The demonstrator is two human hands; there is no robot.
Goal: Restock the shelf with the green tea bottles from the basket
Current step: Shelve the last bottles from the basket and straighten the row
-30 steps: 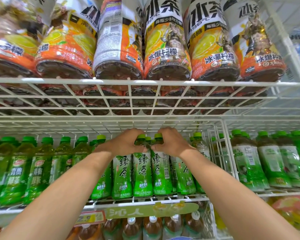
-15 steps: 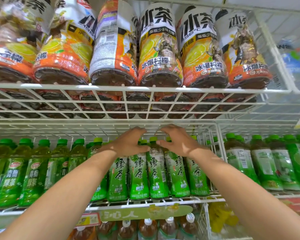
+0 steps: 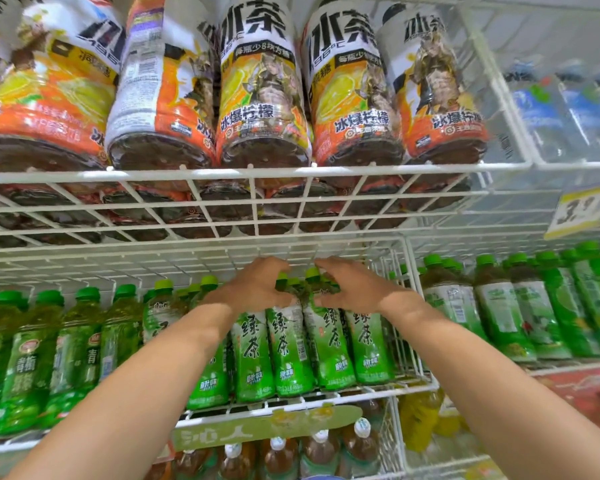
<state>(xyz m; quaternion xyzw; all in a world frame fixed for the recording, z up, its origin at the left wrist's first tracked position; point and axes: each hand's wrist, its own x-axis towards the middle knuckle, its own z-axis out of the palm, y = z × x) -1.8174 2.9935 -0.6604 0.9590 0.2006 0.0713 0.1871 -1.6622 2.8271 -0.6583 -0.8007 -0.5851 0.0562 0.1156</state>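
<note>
- Two hands reach up over the caps of the green tea bottles (image 3: 291, 355), both with fingers spread and loosely arched, gripping nothing.
- The left hand (image 3: 253, 289) hovers at the caps of the middle bottles. The right hand (image 3: 355, 289) is just beside it, and I cannot tell whether either one touches a cap.
- The green tea bottles stand upright in a tight row on the white wire shelf (image 3: 378, 389), labels facing out.
- Large lemon tea bottles (image 3: 264, 109) stand on the rack above.
- Other green bottles (image 3: 28, 358) fill the shelf to the left.
</note>
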